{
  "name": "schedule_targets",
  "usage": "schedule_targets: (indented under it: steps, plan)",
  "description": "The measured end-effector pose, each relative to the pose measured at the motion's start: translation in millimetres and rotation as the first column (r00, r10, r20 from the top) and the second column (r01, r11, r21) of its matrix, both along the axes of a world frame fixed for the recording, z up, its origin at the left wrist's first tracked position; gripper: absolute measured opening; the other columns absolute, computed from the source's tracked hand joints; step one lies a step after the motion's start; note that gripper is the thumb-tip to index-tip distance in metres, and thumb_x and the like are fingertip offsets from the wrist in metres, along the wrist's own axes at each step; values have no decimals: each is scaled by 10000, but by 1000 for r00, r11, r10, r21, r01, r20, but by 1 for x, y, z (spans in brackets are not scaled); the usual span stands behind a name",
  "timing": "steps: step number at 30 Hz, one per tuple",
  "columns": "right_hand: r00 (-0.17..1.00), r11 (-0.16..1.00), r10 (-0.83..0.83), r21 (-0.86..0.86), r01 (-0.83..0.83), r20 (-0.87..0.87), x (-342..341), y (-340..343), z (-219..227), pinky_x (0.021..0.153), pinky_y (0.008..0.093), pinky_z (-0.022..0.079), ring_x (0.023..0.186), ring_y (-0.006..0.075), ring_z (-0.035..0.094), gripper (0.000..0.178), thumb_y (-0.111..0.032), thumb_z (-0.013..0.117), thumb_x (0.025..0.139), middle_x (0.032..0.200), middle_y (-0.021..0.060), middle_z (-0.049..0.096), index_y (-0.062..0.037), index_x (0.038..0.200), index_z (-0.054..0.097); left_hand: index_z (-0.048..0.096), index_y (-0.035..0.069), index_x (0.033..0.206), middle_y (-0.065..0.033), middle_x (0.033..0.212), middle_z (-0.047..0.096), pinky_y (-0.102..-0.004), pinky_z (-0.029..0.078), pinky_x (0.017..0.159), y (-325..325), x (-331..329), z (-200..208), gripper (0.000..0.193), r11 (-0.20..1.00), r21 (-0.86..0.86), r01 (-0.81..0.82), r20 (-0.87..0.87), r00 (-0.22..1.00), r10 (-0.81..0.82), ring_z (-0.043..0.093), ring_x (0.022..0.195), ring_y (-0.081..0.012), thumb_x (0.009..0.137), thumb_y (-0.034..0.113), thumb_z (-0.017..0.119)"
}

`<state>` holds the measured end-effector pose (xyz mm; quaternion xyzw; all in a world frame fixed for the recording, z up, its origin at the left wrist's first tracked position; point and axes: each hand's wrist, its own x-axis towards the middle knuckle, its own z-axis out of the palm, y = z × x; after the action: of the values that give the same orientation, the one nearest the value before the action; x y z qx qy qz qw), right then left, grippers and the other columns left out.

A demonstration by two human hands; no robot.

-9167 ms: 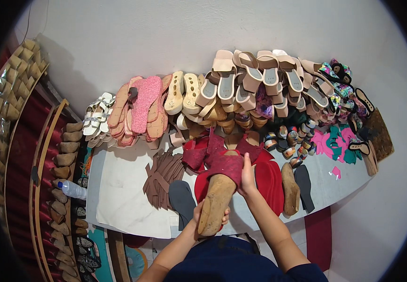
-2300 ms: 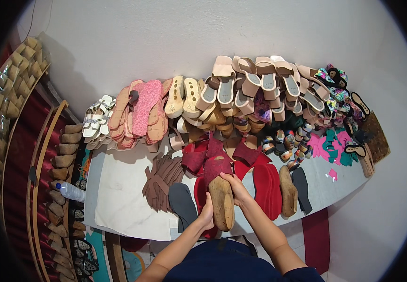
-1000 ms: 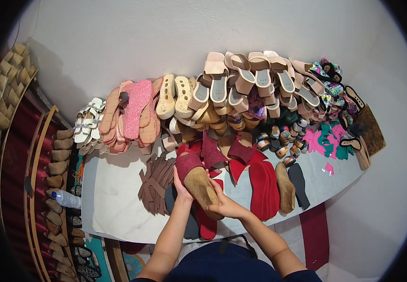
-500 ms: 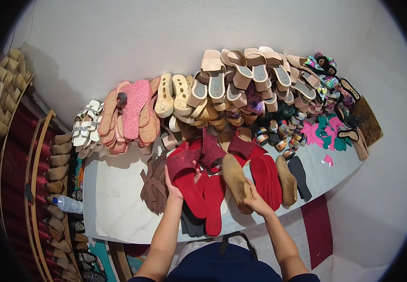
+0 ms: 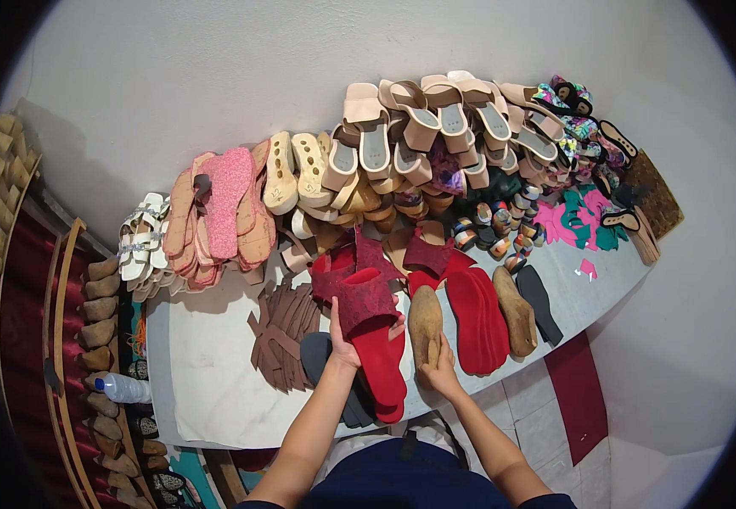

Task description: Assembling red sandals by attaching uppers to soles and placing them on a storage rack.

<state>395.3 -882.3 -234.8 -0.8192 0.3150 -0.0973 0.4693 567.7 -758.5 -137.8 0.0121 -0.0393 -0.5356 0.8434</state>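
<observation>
Fingers point(image 5: 398, 327) of the left hand point(image 5: 345, 348) curl at the right edge of a red slipper point(image 5: 374, 348), their tips showing beside its dark red strap point(image 5: 366, 304); the thumb lies along the left edge, and the palm is mostly underneath. On the right hand point(image 5: 441, 375), the fingers bend around the near end of a wooden last point(image 5: 425, 327), one stretched along its side; how firmly they press, I cannot tell.

The slipper is over the near edge of the table point(image 5: 576, 297), strap end away from the body, with another red sole point(image 5: 392, 416) partly showing behind it. The last is just right of it, wide end away; whether it touches the table is unclear.

Right of the last are stacked red soles point(image 5: 477, 327), then a second last point(image 5: 514, 314) and a dark sole point(image 5: 539, 305). Brown strips point(image 5: 285, 339) lie left of the slipper, on a white sheet point(image 5: 215, 365). Beyond, beige sandals point(image 5: 449, 119) are piled against the wall point(image 5: 241, 68).
</observation>
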Motion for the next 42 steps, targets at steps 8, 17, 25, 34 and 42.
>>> schedule_targets:
  steps: [8,17,25,34,42]
  plan:
    - [968,997,12,68,-30,250,25,-3,79,891,338,321,998,252,409,615,-153,510,804,1105,184,410,-31,1294,159,277,14,1269,-190,1218,405,-495,354,917,-26,-7,10,861,999,-12,-46,-82,996,45,439,1040,-403,719,660,426]
    - [894,813,104,480,-329,436,49,-21,118,786,263,424,924,167,539,524,-132,420,893,1052,155,524,11,1289,108,260,-3,1278,-202,1230,401,-409,347,947,-69,-14,31,830,948,178,-263,263,941,212,452,1083,-312,779,659,273]
    - [883,891,250,263,-371,398,51,-60,146,767,332,426,887,278,582,643,-228,398,896,1031,256,540,-38,1342,-26,254,10,1292,-213,1261,378,-424,303,978,-99,-23,35,800,942,67,-328,293,909,295,404,1143,-318,803,641,201]
    - [903,903,357,158,-399,240,48,-81,146,800,362,423,1055,385,475,654,-256,362,900,1330,280,219,-79,1348,-81,259,14,1286,-211,1228,407,-420,328,958,-122,-41,38,788,880,139,-454,304,865,398,435,1106,-309,804,637,215]
    - [896,902,341,170,-398,286,43,-82,145,874,353,383,1157,364,386,673,-217,375,897,1366,272,106,-52,1336,-107,266,1,1282,-202,1267,374,-399,349,944,-122,-51,37,783,873,98,-477,298,852,432,432,1112,-302,816,627,195]
